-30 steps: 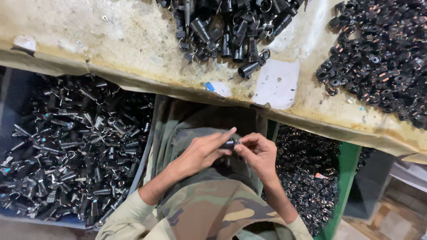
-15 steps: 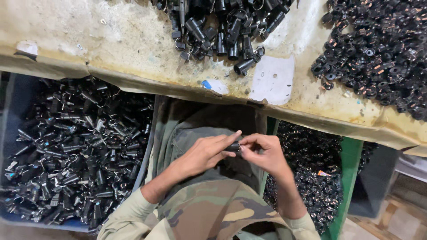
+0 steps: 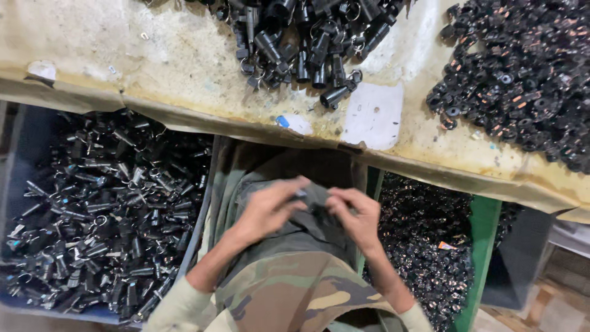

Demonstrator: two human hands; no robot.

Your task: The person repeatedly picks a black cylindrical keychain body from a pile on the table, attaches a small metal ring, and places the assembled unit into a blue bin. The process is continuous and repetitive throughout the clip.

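Note:
My left hand (image 3: 267, 209) and my right hand (image 3: 356, 216) meet over my lap, fingertips pinching a small black metal part (image 3: 314, 208) between them. The part is mostly hidden by my fingers and blurred. Both hands hover above my camouflage trousers (image 3: 295, 289), just below the edge of the workbench (image 3: 153, 55). On the bench top lies a pile of black tubular parts with rings (image 3: 307, 43) and, at the right, a heap of small black round pieces (image 3: 522, 80).
A blue bin (image 3: 12, 184) at my left holds many black ringed tubes (image 3: 104, 209). A green bin (image 3: 482, 246) at my right holds small dark parts (image 3: 424, 246). A white paper patch (image 3: 372, 117) and a blue-and-white scrap (image 3: 292, 122) lie on the bench edge.
My hands stayed together on the small part and shifted slightly. The view drifted down and right.

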